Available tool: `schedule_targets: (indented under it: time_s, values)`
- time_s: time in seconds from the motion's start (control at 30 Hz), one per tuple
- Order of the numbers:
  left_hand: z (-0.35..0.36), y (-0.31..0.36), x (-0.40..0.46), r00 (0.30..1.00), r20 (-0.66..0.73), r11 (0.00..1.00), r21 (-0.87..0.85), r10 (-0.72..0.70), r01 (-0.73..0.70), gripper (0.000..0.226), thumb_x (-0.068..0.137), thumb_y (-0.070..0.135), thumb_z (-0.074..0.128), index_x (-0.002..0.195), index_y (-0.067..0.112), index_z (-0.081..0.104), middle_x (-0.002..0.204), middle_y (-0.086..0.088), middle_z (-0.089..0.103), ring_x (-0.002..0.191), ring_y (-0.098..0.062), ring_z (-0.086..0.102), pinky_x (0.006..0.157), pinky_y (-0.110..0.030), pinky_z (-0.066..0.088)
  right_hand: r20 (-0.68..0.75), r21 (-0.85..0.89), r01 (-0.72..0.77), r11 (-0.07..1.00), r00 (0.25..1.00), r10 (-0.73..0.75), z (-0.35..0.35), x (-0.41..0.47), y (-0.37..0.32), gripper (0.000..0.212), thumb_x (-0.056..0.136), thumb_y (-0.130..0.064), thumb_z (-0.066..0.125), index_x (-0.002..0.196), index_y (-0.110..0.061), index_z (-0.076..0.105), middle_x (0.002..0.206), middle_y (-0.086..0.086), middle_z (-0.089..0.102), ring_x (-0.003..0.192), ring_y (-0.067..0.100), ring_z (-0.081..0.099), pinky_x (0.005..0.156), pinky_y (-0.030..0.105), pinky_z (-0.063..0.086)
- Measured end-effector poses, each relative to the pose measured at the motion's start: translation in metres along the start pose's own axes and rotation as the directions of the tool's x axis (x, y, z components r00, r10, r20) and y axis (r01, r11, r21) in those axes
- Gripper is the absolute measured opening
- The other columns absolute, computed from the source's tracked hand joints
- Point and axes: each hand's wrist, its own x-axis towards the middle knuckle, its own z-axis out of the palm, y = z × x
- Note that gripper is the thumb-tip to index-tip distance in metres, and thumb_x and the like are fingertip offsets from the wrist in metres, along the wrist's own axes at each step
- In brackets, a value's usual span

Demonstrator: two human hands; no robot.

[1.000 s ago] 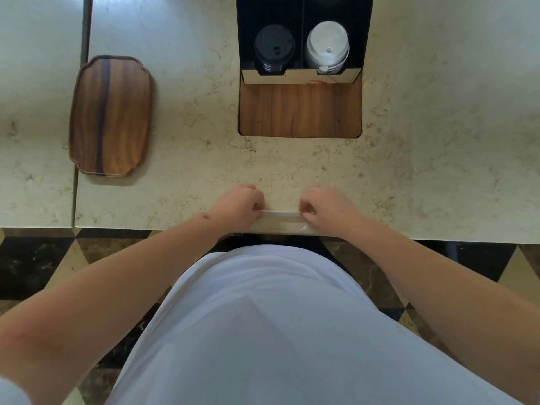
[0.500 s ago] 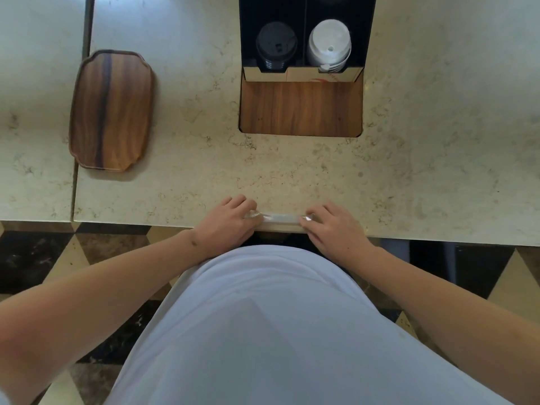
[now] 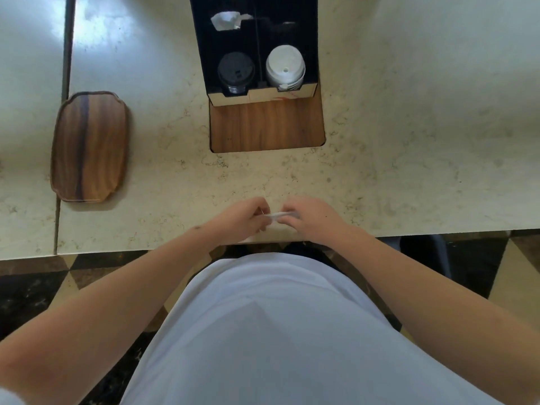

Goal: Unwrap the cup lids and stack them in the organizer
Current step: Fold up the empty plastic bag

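A black organizer with a wooden base stands at the far middle of the counter. Its left slot holds a stack of black lids, its right slot a stack of white lids. Near the counter's front edge my left hand and my right hand pinch a thin strip of clear plastic wrap between them, one hand at each end. Most of the wrap is hidden by my fingers.
A wooden tray lies at the left, next to a seam between two counter slabs. A crumpled bit of clear plastic sits in the organizer's back left compartment. Dark patterned floor shows below the counter's front edge.
My hands have drawn closer together, and the plastic strip between them is shorter. The camera has tilted, showing more of the organizer's back compartments.
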Motion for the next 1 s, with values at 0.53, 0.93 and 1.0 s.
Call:
schedule_targets:
  time_s: [0.53, 0.93, 1.0]
  values:
    - [0.021, 0.119, 0.048, 0.888, 0.376, 0.957, 0.017, 0.264, -0.291, 0.018, 0.101, 0.027, 0.059, 0.09, 0.018, 0.07, 0.074, 0.006, 0.077, 0.06, -0.006, 0.067, 0.059, -0.022, 0.053, -0.086, 0.458, -0.391, 0.798, 0.874, 0.478, -0.035, -0.132, 0.054, 0.029, 0.095, -0.045, 0.066, 0.081, -0.021, 0.073, 0.075, 0.002, 0.072, 0.069, 0.021, 0.065, 0.068, 0.036, 0.054]
    - [0.099, 0.213, 0.083, 0.725, 0.634, 0.921, 0.055, 0.267, -0.387, 0.016, 0.102, 0.017, 0.058, 0.092, 0.018, 0.069, 0.077, -0.002, 0.076, 0.065, -0.014, 0.064, 0.069, -0.031, 0.051, -0.095, 0.833, -0.344, 0.434, 0.683, 0.725, 0.012, -0.27, 0.108, 0.011, 0.096, -0.036, 0.068, 0.09, -0.036, 0.077, 0.081, -0.01, 0.076, 0.069, 0.003, 0.069, 0.059, 0.011, 0.052]
    - [0.118, 0.233, 0.091, 0.718, 0.651, 0.925, 0.061, 0.247, -0.374, 0.018, 0.103, 0.011, 0.054, 0.094, 0.017, 0.068, 0.08, -0.005, 0.075, 0.066, -0.015, 0.063, 0.068, -0.028, 0.051, -0.084, 0.877, -0.307, 0.368, 0.658, 0.748, 0.017, -0.289, 0.125, 0.01, 0.096, -0.03, 0.069, 0.093, -0.035, 0.077, 0.082, -0.008, 0.077, 0.07, 0.004, 0.07, 0.06, 0.013, 0.053]
